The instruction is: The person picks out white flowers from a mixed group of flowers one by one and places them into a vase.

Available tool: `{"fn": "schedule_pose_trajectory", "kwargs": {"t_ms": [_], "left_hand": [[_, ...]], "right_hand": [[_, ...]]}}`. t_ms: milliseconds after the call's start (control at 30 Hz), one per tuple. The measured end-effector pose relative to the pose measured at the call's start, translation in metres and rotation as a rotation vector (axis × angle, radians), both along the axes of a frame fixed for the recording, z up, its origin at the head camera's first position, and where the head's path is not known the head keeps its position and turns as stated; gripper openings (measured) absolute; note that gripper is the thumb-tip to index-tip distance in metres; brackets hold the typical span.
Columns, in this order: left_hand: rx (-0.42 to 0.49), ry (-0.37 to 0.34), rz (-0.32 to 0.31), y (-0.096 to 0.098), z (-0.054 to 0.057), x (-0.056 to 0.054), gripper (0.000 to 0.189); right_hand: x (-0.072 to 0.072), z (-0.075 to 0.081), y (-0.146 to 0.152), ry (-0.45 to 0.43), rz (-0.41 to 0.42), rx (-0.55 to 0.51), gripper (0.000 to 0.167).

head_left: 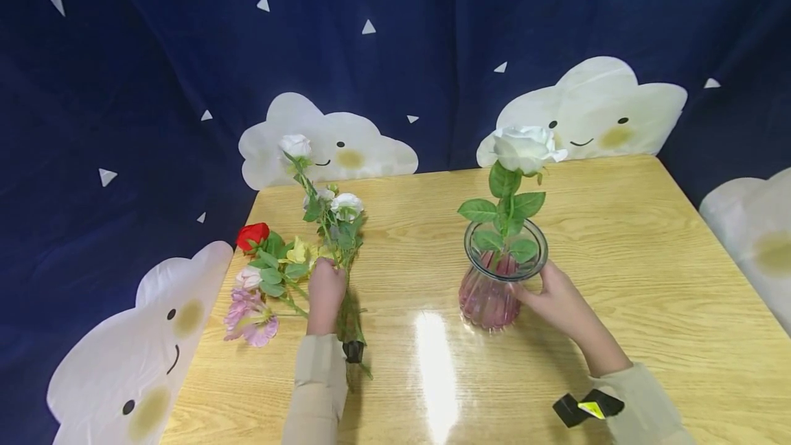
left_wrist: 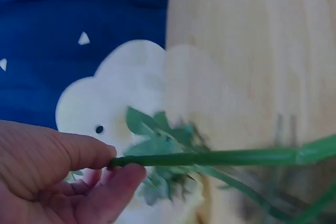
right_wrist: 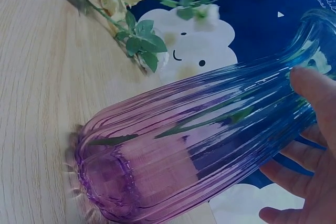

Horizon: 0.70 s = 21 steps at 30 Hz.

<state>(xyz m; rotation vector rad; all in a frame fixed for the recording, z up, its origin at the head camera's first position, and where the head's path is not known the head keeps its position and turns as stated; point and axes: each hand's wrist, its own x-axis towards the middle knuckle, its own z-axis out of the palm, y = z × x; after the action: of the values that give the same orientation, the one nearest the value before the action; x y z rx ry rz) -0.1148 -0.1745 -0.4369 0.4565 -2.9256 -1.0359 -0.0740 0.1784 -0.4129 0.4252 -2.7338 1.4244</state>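
Note:
My left hand pinches a green flower stem between thumb and finger. In the head view that stem runs up to a white flower, raised above the flowers on the table. My right hand holds a ribbed glass vase near its neck, thumb on one side and fingers on the other. Pink at the base, the glass turns bluish at the neck in the right wrist view. A large white rose stands in the vase, its leaves above and inside the rim and its stem visible through the glass.
Around the left hand, on the wooden table, lie a red rose, a pink-purple flower, a pale pink bud, yellow petals and another white flower. A dark blue curtain with cloud shapes hangs behind.

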Motion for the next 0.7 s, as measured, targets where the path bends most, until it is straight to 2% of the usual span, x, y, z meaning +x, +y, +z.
{"fn": "schedule_pose_trajectory", "kwargs": {"t_ms": [200, 467, 700], "left_hand": [[0.018, 0.111, -0.020, 0.015, 0.020, -0.005, 0.023], [0.076, 0.242, -0.069, 0.036, 0.039, -0.009, 0.020], [0.088, 0.322, -0.169, 0.055, 0.050, -0.013, 0.018]], "right_hand": [[0.001, 0.001, 0.000, 0.001, -0.003, 0.003, 0.067], [0.000, -0.002, 0.000, 0.006, -0.001, -0.005, 0.066], [-0.001, -0.002, 0.000, 0.004, 0.002, -0.013, 0.065]]}}
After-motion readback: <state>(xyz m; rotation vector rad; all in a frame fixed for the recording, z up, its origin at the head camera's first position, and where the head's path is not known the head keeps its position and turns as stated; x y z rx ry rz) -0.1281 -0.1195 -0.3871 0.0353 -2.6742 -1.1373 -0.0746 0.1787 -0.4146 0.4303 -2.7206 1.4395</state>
